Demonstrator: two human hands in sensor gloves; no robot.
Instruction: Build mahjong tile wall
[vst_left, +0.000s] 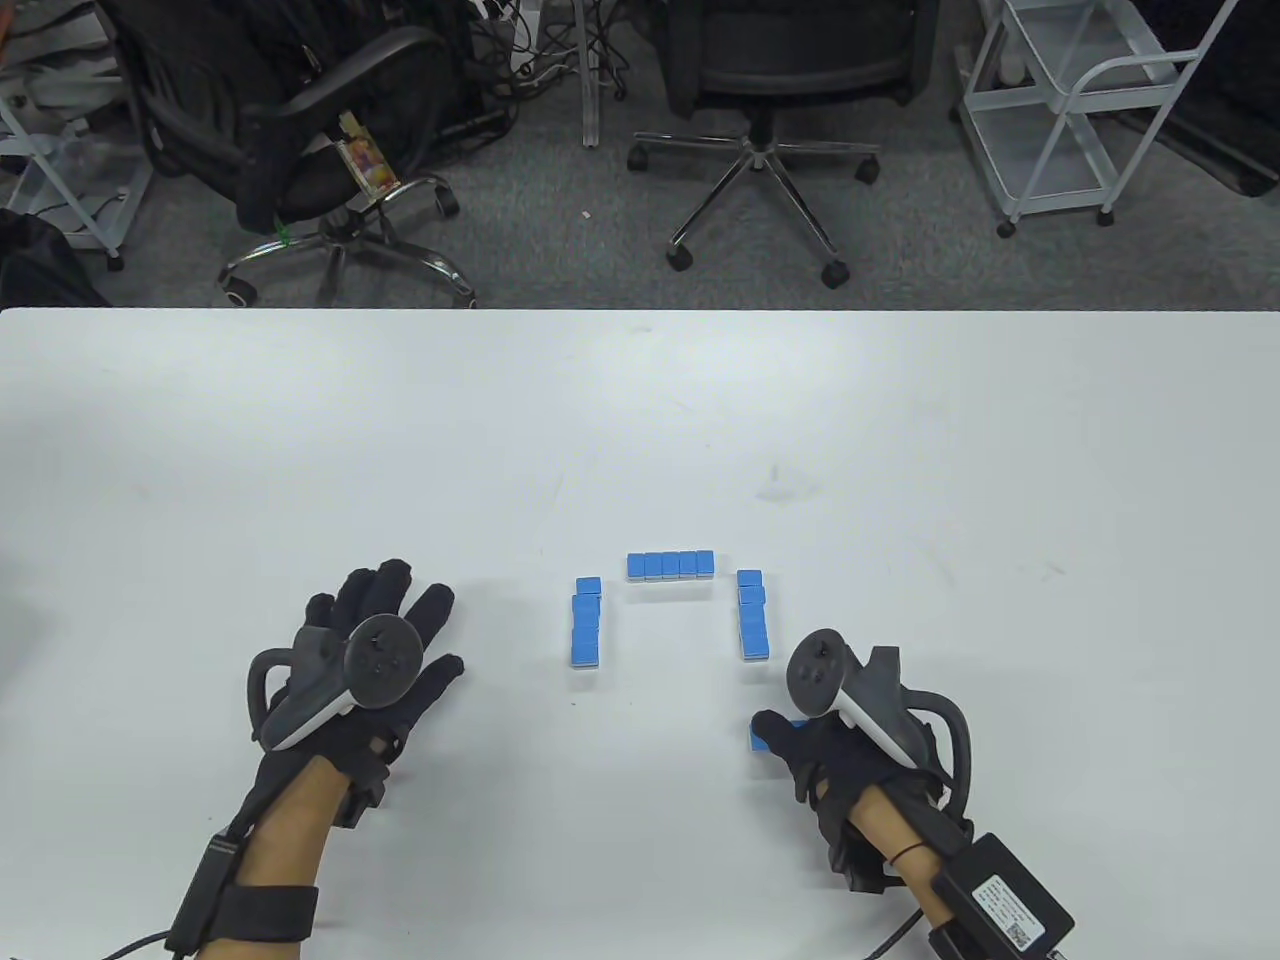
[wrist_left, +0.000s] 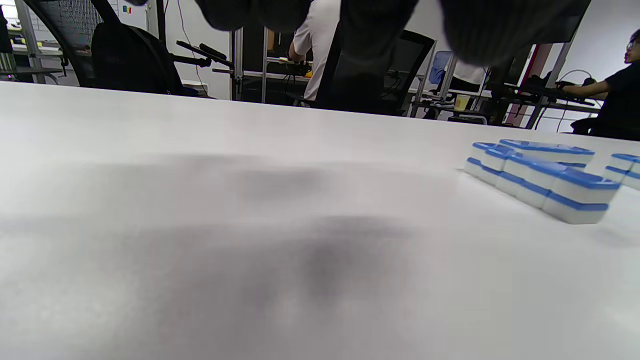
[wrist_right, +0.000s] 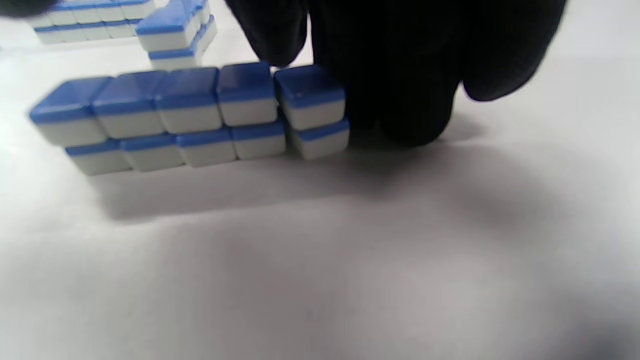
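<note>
Blue-and-white mahjong tiles form three short walls on the white table (vst_left: 640, 420): a far row (vst_left: 670, 565), a left column (vst_left: 587, 625) and a right column (vst_left: 752, 615). My left hand (vst_left: 395, 625) lies flat and empty with fingers spread, left of the left column, which shows in the left wrist view (wrist_left: 540, 177). My right hand (vst_left: 800, 745) is curled over a fourth, two-layer row (wrist_right: 190, 115); only its blue end (vst_left: 757, 738) shows in the table view. Its fingers (wrist_right: 400, 75) touch that row's right end; whether they grip it is hidden.
Office chairs (vst_left: 770, 90) and a white wire cart (vst_left: 1070, 110) stand on the floor beyond the table's far edge. Bare tabletop lies to the left, right and far side of the walls.
</note>
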